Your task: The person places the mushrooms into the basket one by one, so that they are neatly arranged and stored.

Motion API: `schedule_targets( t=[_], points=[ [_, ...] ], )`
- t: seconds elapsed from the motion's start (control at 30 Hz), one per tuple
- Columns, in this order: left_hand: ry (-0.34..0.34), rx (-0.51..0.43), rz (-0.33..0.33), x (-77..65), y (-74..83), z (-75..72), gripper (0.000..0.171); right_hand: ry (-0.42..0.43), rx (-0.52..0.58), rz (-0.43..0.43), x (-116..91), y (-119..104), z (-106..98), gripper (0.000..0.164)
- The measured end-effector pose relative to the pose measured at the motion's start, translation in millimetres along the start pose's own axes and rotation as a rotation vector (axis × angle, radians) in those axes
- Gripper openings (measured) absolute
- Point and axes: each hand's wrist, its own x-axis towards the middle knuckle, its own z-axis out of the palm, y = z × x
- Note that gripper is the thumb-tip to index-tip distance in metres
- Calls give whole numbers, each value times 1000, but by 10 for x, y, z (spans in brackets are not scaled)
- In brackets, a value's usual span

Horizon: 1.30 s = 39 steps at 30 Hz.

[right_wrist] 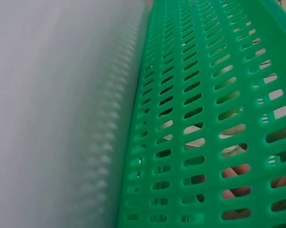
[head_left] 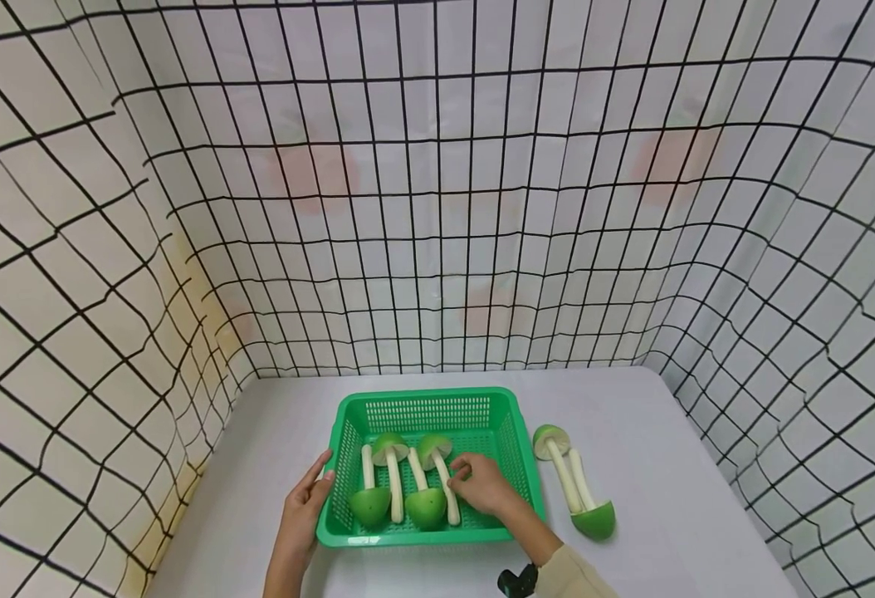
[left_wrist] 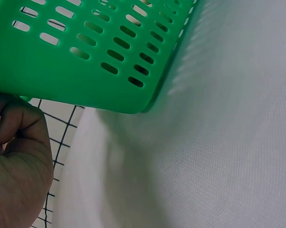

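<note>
Lying stem-side at the right fingers (head_left: 471, 459), a green-capped mushroom (head_left: 443, 476)

The open top of the green basket (head_left: 378, 540) leaves a way down from above, roomiest at its rear right, where its bottom is bare. Toward the left and front, four mushrooms (head_left: 426, 508) lie with narrow gaps between them; the right grip (head_left: 482, 483) and forearm (head_left: 533, 533) block the front right. The left grip (head_left: 303, 508) occupies the left rim. Outside, two mushrooms (head_left: 593, 521) crowd the right side; beyond them bare table (head_left: 687, 507) reaches the netted wall (head_left: 437, 196), which closes back and sides.
</note>
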Motion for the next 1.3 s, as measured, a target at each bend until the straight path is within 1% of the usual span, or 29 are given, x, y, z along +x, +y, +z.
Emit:
schedule_targets(
  t=[0.13,0.3,0.5,0.57,0.63,0.77,0.87,1.03,1.17,1.3],
  points=[
    [-4,1,-2,-12,-14,12,60,20,-1,-22,-30,11,-35,30],
    [2,16,2,-11,-22,21,60,58,42,-69,-89,24,-110,31],
    [3,63,11,-24,32,10,58,114,64,-115,-179,12,-256,27],
    [5,66,10,-23,62,2,57,139,73,-128,-202,3,-310,25],
    [9,67,10,-21,89,-5,57,156,66,-131,-225,-7,-361,24],
    [38,67,5,-25,121,-3,53,186,27,-155,-257,-21,-458,21],
    [43,55,13,-18,110,6,51,217,13,-169,-269,-12,-532,19],
    [32,13,29,0,87,38,50,273,49,-151,-310,34,-671,17],
    [39,4,9,19,54,37,49,300,61,-156,-365,81,-791,17],
    [40,3,-9,33,23,31,51,331,44,-178,-423,146,-911,18]
  ],
)
